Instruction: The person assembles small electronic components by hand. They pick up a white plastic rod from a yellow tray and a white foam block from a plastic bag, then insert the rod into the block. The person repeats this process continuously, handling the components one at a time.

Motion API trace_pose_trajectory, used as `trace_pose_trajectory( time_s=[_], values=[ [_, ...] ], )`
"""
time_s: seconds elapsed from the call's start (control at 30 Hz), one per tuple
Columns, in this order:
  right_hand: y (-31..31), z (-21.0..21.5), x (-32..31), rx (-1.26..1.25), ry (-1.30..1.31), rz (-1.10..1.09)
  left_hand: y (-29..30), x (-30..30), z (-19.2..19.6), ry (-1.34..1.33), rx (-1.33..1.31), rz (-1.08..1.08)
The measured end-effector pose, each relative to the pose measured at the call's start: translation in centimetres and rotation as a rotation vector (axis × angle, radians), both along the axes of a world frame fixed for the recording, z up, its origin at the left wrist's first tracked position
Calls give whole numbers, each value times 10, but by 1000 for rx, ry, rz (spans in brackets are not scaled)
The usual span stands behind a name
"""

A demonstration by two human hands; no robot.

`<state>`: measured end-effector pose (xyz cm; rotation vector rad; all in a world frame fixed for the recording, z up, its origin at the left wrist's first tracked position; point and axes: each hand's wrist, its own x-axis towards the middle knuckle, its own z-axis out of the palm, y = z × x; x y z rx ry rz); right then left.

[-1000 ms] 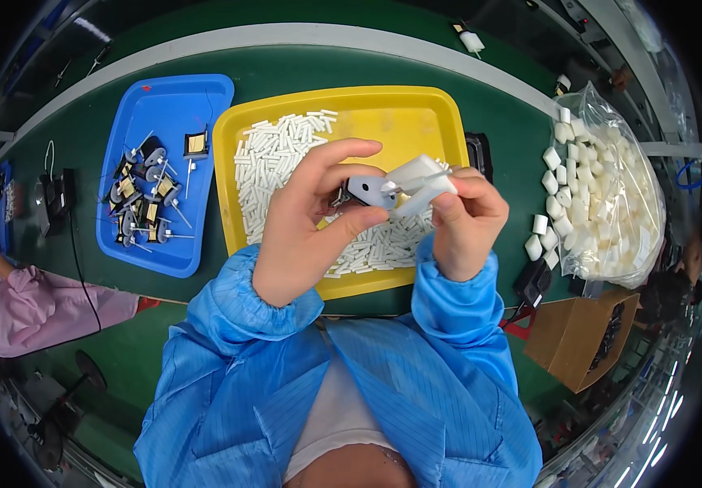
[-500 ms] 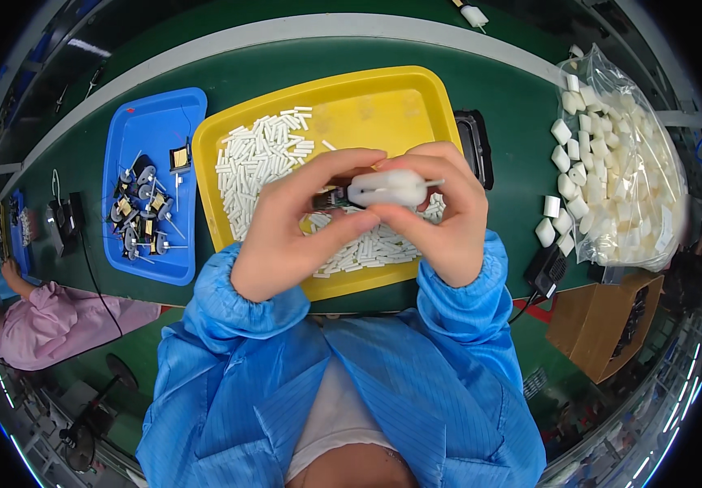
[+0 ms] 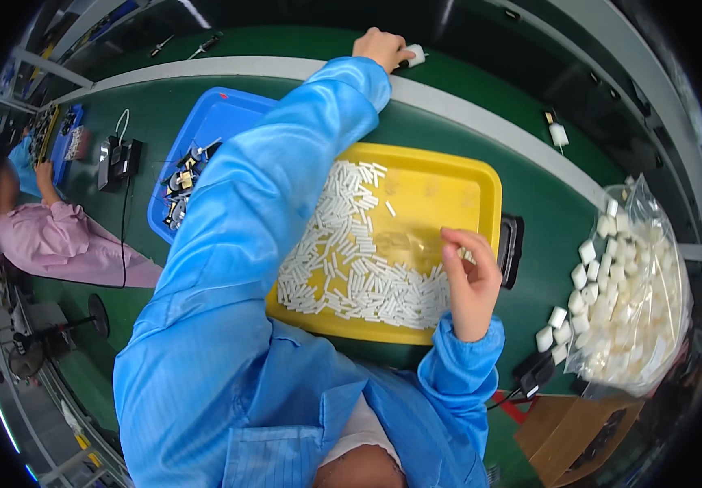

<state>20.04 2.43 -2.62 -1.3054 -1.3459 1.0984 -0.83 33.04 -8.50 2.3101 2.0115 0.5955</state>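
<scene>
At top centre, the left hand (image 3: 382,49) grasps a white-capped component (image 3: 416,55). The right hand (image 3: 473,283), grip released, hovers over a yellow tray (image 3: 448,187).

No readable lettering.
A small pale mark (image 3: 530,391) on the black device (image 3: 534,371), lower right of the frame, is too small to read.

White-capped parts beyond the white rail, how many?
2 visible: one part at the left hand, another part farther right on the green surface. The left hand may hide more.
</scene>
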Motion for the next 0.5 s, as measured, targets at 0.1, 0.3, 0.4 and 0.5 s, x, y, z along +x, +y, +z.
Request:
trace_pose_trajectory(
  time_s=[0.1, 0.3, 0.4, 0.5],
  values=[
    [1, 2, -7, 3, -67, 38, 5, -20, 1, 139, -52, 37],
    [-4, -1, -8, 22, -148, 17, -49, -152, 57, 283, -362, -359],
    [-3, -1, -14, 21, -180, 75, -127, -210, 99, 546, -963, -204],
    [0, -3, -19, 27, -190, 112, -192, -251, 69, 310, -724, 15]
  ],
)
